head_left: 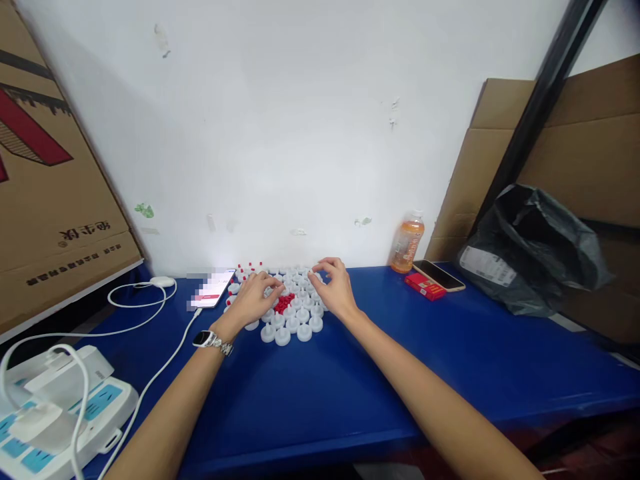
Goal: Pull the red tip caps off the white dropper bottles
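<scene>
Caps (304, 335), white and round, cluster near the rear edge of the blue table (310, 400), their narrow stems (283, 329) pointing up, long axes upright, around a heap of small red tips (285, 304). The left hand (257, 297) arches over the cluster's left side, fingers bent; the right hand (334, 287) curls at its right, and whether either pinches a piece I cannot tell, the fingertips being so small.

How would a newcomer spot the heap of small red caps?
On the blue table by the wall lie white spouted caps. The red heap sits among them, between left hand and right hand. Unlike red caps dotted singly farther left, these bunch together.
</scene>
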Tool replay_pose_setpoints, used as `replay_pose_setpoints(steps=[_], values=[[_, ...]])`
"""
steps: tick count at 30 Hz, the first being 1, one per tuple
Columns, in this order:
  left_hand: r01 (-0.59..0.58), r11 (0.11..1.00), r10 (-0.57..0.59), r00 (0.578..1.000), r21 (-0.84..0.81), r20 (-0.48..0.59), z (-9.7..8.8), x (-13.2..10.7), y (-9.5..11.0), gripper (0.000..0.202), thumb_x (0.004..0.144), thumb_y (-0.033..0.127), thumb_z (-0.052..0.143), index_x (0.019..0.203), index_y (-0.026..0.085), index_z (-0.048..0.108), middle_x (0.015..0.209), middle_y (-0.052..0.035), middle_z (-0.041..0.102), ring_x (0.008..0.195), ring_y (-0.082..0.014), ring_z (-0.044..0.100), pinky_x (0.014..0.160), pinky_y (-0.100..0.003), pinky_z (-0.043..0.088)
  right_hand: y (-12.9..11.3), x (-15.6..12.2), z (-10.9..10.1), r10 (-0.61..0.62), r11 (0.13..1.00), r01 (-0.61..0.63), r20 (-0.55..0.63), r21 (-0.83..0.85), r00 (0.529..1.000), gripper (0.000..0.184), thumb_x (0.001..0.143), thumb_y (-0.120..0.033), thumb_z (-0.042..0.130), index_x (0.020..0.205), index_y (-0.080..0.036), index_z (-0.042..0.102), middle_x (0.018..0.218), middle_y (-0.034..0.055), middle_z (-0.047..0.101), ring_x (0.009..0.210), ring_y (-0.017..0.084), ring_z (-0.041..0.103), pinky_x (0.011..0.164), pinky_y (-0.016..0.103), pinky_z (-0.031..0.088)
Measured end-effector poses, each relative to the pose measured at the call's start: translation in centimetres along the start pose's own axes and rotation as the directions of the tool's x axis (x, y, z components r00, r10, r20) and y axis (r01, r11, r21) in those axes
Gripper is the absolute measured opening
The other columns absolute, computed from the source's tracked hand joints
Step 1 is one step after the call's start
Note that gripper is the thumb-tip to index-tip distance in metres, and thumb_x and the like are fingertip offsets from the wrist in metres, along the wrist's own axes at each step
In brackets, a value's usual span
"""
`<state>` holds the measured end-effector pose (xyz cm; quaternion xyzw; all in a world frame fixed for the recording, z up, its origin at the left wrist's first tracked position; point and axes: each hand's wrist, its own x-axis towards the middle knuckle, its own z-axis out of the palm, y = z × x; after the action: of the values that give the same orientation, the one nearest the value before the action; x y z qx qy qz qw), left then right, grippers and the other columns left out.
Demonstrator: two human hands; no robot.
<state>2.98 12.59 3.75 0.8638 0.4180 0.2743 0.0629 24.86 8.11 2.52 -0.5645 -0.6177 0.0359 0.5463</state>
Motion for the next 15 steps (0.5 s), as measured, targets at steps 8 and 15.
replay_pose_setpoints(steps=[8,15], values=[[0.025,0.994,-0.034,0.996,-0.103,-0.086,-0.9,-1.8,-1.4,0.036,0.096,0.041,0.04,0.092,0.022,0.07,0.097,-0.0071,0.067,0.097,-0.0241,0.057,0.09,-0.04,0.043,-0.9,3.6,4.3,-0.047,0.993,0.086,0.4,-0.082,0.915,0.021,0.087,-0.027,0.053,0.096,-0.018,0.07,0.085,0.0026,0.072,0.08,0.014,0.066,0.074,0.022,0.048],[0.047,0.996,-0.056,0.991,-0.07,-0.123,-1.2,-2.3,-1.7,0.033,0.095,0.041,0.043,0.086,0.022,0.069,0.091,-0.0064,0.065,0.092,-0.0241,0.056,0.083,-0.037,0.044,-3.5,8.8,9.3,0.049,0.857,0.322,0.685,-0.403,0.727,0.023,0.074,-0.018,0.064,0.094,-0.017,0.075,0.101,0.0106,0.075,0.094,0.025,0.069,0.077,0.029,0.051]])
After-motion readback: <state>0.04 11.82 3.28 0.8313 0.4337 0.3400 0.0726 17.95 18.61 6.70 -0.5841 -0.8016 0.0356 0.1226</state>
